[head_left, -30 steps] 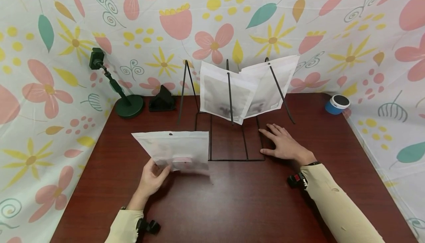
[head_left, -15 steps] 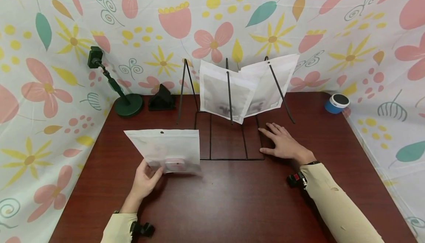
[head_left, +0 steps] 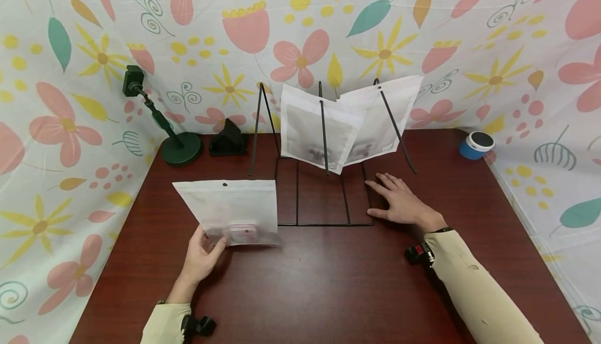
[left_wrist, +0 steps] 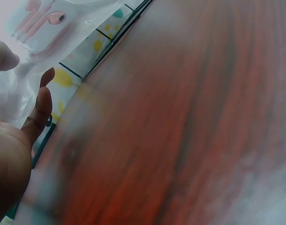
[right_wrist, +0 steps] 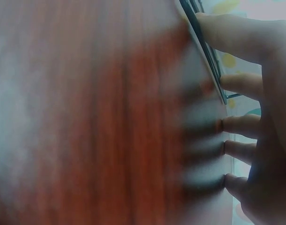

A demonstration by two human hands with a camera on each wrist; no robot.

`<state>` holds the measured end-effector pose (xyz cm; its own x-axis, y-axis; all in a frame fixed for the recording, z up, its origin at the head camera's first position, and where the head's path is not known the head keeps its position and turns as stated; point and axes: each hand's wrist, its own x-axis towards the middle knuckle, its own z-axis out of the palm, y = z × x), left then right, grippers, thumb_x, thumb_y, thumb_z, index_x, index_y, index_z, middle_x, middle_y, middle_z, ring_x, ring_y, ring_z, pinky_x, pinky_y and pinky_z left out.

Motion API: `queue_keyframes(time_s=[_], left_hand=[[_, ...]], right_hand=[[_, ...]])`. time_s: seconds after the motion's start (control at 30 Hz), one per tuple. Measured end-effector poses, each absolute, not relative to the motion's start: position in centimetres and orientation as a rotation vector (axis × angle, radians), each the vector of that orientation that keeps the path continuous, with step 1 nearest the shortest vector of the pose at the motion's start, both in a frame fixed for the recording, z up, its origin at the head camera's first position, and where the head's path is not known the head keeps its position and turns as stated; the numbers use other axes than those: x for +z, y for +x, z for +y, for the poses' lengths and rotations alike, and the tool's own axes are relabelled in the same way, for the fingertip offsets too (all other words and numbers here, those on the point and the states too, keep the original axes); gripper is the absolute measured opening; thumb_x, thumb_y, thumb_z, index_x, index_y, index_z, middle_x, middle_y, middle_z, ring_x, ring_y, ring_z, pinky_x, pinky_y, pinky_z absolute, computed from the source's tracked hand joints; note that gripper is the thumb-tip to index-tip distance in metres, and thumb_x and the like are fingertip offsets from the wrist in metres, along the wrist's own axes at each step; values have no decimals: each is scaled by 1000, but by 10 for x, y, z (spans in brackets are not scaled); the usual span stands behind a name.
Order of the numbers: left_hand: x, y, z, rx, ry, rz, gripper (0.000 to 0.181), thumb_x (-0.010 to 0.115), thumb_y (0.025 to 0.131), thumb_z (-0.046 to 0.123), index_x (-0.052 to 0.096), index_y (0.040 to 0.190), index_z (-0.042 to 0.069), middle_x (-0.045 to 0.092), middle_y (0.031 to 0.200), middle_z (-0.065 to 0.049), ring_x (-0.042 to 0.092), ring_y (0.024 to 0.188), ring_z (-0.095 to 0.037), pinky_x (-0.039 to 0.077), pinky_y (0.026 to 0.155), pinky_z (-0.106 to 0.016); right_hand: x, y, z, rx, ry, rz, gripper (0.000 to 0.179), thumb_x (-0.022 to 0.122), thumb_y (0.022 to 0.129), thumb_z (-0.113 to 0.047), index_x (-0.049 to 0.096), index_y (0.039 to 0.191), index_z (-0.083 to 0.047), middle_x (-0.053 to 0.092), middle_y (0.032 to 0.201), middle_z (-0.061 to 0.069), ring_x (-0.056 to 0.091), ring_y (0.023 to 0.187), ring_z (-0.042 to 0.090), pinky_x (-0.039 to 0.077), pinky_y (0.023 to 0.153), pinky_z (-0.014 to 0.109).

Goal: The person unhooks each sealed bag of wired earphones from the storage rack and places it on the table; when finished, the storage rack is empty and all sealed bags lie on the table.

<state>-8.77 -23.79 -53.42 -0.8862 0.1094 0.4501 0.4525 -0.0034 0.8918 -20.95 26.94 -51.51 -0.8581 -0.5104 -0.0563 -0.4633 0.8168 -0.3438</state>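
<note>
My left hand (head_left: 198, 259) pinches the lower left edge of a white zip pouch (head_left: 230, 204), thumb in front and fingers behind. The pouch is held up over the table, a hang hole near its top edge. Through its clear face in the left wrist view shows a pack with pink earphones (left_wrist: 44, 26). My right hand (head_left: 403, 203) rests on the table with fingers spread, its thumb and forefinger right at the base of a black wire display rack (head_left: 328, 225). Two more white pouches hang on the rack's prongs, a middle one (head_left: 305, 125) and a right one (head_left: 387, 117), overlapping.
The rack's left prong (head_left: 255, 130) bears no pouch. At the back left stand a dark green phone stand (head_left: 180, 148) and a small black holder (head_left: 228, 139). A blue and white jar (head_left: 476, 145) sits at the back right. Floral cloth (head_left: 300, 10) rises behind the table.
My left hand has moved left with the pouch, away from the rack, and the pack inside shows more clearly. My right hand and the hanging pouches have stayed in place.
</note>
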Motion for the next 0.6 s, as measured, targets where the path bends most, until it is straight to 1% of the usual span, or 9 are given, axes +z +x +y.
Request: queue_keyframes(time_s=[0.1,0.23,0.43,0.6], left_hand=[[-535,-89,-240,-1956,-595,-2020,42,53,81,-27,46,120,-13,61,108,5,61,96,-4,54,76,-17],[-536,-90,-244,-1939,-584,-2046,42,53,82,-27,41,121,-18,61,108,7,60,96,-3,54,76,-17],[-538,-92,-248,-1951,-577,-2029,46,52,83,-26,41,126,-15,60,110,1,60,95,-6,55,72,-19],[-539,-95,-249,-1903,-537,-2068,47,53,83,-26,39,127,-17,59,113,3,60,99,-5,54,74,-16]], right_hand=[[-516,-210,270,-483,-766,2856,81,65,87,-54,37,151,-13,24,156,27,16,144,48,13,113,67],[-517,-210,270,-476,-761,2856,81,65,87,-55,36,151,-14,24,156,27,15,145,48,13,113,67],[-518,-211,269,-488,-758,2848,81,65,87,-55,36,152,-15,24,156,27,14,145,48,12,113,67],[-518,-211,270,-486,-758,2850,81,64,88,-55,35,152,-14,23,157,26,14,145,48,12,113,66]])
